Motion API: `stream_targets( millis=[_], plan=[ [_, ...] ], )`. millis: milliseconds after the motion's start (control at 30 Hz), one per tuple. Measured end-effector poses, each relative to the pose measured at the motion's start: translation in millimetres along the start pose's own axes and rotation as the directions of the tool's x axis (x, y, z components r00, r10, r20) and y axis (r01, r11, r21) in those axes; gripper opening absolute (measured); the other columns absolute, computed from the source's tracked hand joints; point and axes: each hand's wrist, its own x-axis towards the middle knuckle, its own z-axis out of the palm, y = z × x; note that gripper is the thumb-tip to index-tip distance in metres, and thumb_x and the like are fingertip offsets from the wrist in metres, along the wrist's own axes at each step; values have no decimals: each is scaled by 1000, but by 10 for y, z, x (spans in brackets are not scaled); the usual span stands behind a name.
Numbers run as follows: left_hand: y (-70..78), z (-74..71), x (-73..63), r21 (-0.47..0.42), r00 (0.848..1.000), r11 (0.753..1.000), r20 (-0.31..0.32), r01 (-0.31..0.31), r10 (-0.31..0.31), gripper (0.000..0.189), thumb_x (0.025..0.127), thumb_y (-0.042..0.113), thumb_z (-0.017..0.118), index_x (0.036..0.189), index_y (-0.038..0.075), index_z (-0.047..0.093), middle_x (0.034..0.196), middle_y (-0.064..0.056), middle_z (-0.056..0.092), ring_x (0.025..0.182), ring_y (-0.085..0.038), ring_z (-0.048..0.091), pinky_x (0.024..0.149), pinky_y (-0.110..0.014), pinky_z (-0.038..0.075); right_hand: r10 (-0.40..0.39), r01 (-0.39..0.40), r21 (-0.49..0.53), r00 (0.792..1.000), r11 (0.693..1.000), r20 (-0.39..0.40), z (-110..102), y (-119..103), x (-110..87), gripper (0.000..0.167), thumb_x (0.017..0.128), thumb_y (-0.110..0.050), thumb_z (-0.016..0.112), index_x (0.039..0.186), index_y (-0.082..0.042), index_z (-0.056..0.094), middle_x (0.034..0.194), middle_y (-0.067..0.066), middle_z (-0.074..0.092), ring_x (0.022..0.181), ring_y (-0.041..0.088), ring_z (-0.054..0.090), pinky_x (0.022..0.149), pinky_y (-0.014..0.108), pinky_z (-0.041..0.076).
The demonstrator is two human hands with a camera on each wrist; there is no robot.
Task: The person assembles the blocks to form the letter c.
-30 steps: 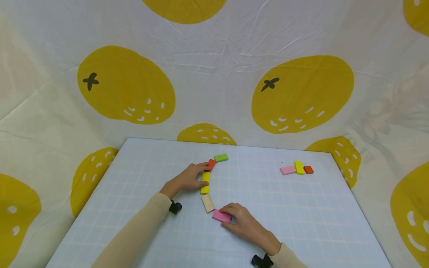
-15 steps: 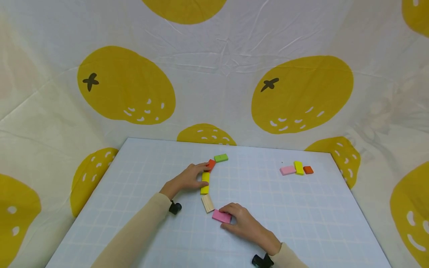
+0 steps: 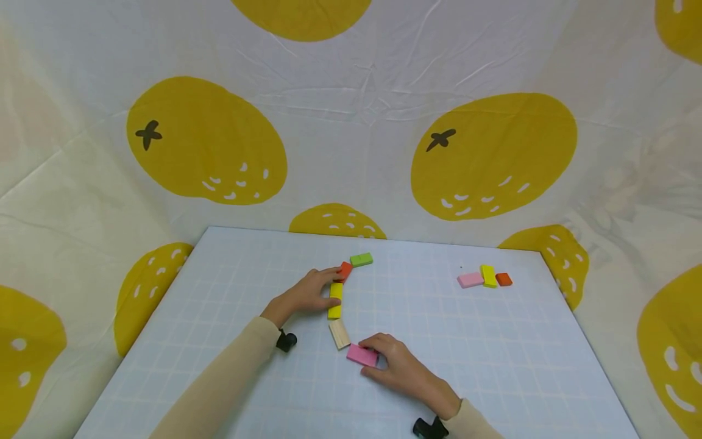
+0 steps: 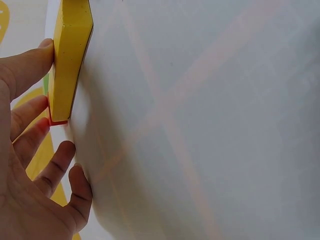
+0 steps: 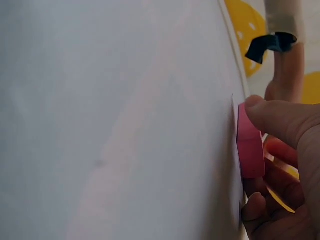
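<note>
In the head view, flat wooden blocks form a curved row: green [image 3: 361, 260], red [image 3: 346, 271], yellow [image 3: 336, 294], plain wood [image 3: 339, 334] and pink [image 3: 361, 355]. My left hand [image 3: 311, 290] rests its thumb on the yellow block, while its fingertips touch the red block. The left wrist view shows the thumb against the yellow block [image 4: 67, 60], with the other fingers loosely bent. My right hand [image 3: 399, 367] holds the pink block between thumb and fingers, at the near end of the row. The right wrist view shows this pink block [image 5: 250, 142] under the thumb.
At the back right of the white gridded table [image 3: 482, 353] lie a light pink block [image 3: 470, 280], a yellow block [image 3: 489, 276] and an orange-red block [image 3: 504, 280]. A fabric backdrop [image 3: 351, 152] with yellow fruit prints rises behind the table.
Neither hand has visibly moved, and the blocks stay where they were. Only the head view has shifted very slightly.
</note>
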Motion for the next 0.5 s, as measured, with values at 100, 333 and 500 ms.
stream_targets(
  millis=[100, 333, 500],
  plan=[
    [-3, 5, 1, 0, 1000, 1000, 0, -2, 2, 64, 93, 41, 75, 150, 22, 54, 164, -3, 41, 140, -33, 45, 117, -48, 41, 5, -5, -9, 1000, 1000, 6, -6, 5, -9, 43, 92, -27, 79, 132, -16, 66, 126, -5, 68, 108, 6, 60, 95, 28, 56],
    [-4, 4, 5, 6, 1000, 1000, -2, -5, 5, 65, 93, 42, 74, 151, 21, 53, 165, -3, 40, 140, -33, 44, 118, -49, 40, -27, 27, -36, 1000, 999, -13, -53, 16, -67, 45, 93, -29, 78, 133, -13, 65, 129, -4, 67, 112, 9, 62, 97, 31, 56],
    [-20, 9, 8, 7, 1000, 1000, 1, -3, 3, 65, 93, 42, 74, 151, 21, 53, 165, -3, 40, 141, -33, 44, 118, -49, 40, -50, 46, -67, 997, 997, -53, -128, 56, -122, 43, 93, -28, 78, 132, -13, 66, 128, -4, 67, 114, 12, 63, 98, 34, 57]
  ],
)
